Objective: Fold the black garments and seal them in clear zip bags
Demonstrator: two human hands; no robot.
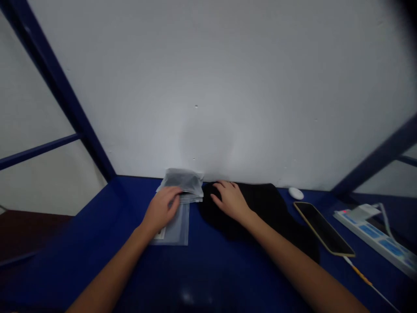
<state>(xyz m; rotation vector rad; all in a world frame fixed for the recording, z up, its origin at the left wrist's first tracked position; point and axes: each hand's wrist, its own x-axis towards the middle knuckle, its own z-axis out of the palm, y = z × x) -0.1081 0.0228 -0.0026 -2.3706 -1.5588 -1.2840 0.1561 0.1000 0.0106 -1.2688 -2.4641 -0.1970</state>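
My left hand (163, 208) rests on a clear plastic bag (178, 228) lying flat on the blue table (208, 278), its fingers curled at the edge of a stack of folded bagged items (185, 184) by the wall. My right hand (230, 200) lies palm down, fingers spread, on a black cloth (270, 206) spread out to the right of the stack. Neither hand lifts anything.
A phone (322, 228) with a dark screen lies right of the cloth, with a cable running toward me. A small white object (296, 193) sits near the wall. A white power strip (378, 237) lies at the far right. Blue frame posts (61, 91) stand on both sides.
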